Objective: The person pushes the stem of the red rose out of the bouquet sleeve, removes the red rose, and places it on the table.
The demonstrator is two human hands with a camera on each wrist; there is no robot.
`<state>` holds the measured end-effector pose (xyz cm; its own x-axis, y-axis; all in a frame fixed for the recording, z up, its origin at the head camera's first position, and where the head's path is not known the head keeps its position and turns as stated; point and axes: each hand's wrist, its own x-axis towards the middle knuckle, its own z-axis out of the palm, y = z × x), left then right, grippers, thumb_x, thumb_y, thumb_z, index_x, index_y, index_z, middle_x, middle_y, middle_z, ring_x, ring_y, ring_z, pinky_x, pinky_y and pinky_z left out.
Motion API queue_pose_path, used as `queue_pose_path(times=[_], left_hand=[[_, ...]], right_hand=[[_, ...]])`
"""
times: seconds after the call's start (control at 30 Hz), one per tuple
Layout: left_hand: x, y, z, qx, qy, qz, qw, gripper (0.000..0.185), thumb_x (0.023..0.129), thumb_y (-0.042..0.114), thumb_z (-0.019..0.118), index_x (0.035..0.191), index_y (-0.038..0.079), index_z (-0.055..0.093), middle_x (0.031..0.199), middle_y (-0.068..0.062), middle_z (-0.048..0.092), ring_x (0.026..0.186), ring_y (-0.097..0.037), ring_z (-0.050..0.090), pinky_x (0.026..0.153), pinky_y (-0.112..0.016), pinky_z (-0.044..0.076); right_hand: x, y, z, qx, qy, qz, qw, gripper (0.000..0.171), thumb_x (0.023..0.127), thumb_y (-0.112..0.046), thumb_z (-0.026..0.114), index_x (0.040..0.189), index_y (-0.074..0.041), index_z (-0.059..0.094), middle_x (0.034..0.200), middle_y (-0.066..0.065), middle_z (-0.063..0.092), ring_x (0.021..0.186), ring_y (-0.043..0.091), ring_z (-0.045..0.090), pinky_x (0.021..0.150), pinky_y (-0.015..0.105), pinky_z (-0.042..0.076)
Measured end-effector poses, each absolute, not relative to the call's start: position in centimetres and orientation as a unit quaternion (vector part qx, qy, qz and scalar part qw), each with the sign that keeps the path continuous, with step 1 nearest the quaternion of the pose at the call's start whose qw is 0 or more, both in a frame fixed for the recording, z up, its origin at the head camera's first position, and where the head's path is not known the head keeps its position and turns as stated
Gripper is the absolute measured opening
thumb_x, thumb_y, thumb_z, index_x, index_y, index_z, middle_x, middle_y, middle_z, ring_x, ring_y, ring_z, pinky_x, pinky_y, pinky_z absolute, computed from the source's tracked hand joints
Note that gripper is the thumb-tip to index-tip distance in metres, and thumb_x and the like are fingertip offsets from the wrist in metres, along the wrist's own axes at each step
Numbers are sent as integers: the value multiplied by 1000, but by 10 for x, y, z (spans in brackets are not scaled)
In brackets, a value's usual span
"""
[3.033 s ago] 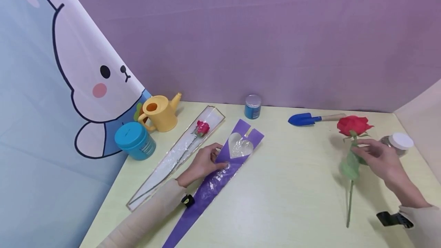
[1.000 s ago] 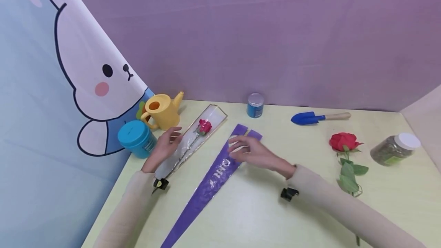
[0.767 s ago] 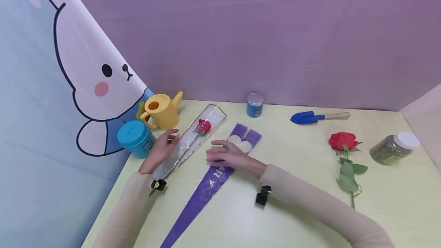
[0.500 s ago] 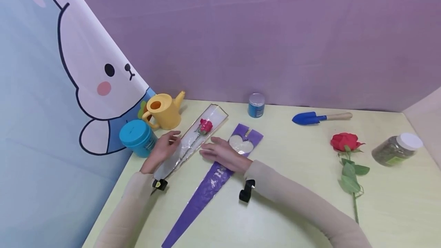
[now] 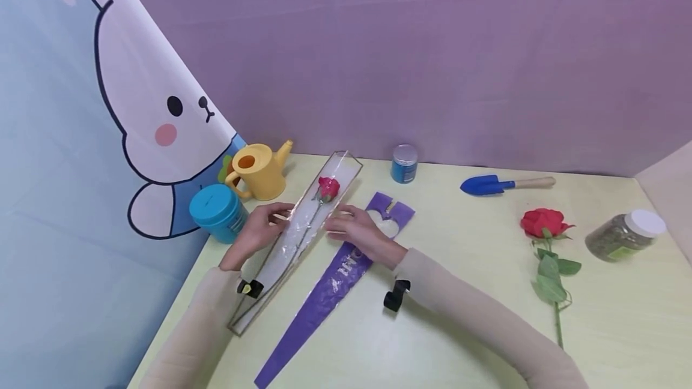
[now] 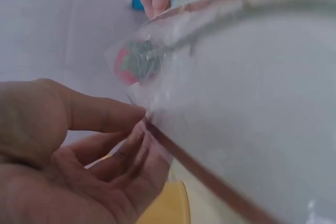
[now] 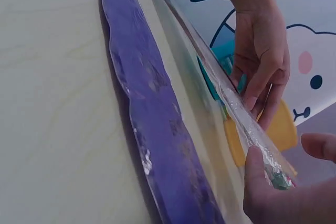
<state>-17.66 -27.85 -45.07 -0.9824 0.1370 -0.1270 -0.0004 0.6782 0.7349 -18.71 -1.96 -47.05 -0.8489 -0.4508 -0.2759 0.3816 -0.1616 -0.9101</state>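
Two hands flank a clear rose sleeve in the head view, which slants from 7 toward 1 o'clock with a red rose inside. From that sleeve, the left hand sits at 9 o'clock and the right hand at 2; a purple heart-window sleeve lies at 4, a yellow watering can stands at 11, a turquoise lidded tub at 10, and an unwrapped rose lies well apart at 3. The left wrist view shows the left thumb and fingers closed, pinching the sleeve's brown edge, with right-hand fingertips at the opposite edge, toward 12. In the right wrist view, the right hand, at 4 o'clock, has its visible digits spread beside the sleeve (whether it pinches, I cannot tell).
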Motion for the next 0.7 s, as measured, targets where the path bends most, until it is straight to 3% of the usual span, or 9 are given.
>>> queue_pose_path(times=[0.17, 0.4, 0.57, 0.7], left_hand=[[-170, -258, -434, 55, 878, 464, 105, 47, 100, 0, 62, 146, 2, 57, 132, -25, 66, 108, -33, 71, 79, -27, 64], [-160, -217, -423, 94, 847, 515, 96, 46, 99, 2, 65, 145, 4, 59, 128, -24, 68, 102, -31, 73, 79, -38, 66], [-154, -181, -428, 135, 816, 557, 73, 44, 98, 1, 68, 141, 2, 62, 117, -25, 71, 96, -30, 75, 78, -48, 65], [-151, -156, -432, 159, 798, 578, 63, 42, 98, 3, 69, 140, 2, 63, 112, -24, 72, 93, -26, 75, 74, -36, 65]], right_hand=[[-180, 2, -458, -35, 644, -733, 216, 69, 97, -7, 70, 156, 5, 36, 129, 25, 66, 105, 26, 75, 101, 44, 59], [-167, 43, -449, -58, 669, -722, 166, 63, 98, -10, 71, 151, 2, 38, 126, 26, 64, 99, 27, 76, 101, 55, 57], [-158, 69, -446, -51, 676, -723, 135, 64, 100, -10, 68, 153, -4, 33, 136, 34, 61, 104, 23, 74, 93, 44, 63], [-149, 87, -445, -28, 686, -718, 118, 67, 101, -10, 68, 155, -7, 28, 140, 35, 59, 108, 22, 73, 87, 36, 64]])
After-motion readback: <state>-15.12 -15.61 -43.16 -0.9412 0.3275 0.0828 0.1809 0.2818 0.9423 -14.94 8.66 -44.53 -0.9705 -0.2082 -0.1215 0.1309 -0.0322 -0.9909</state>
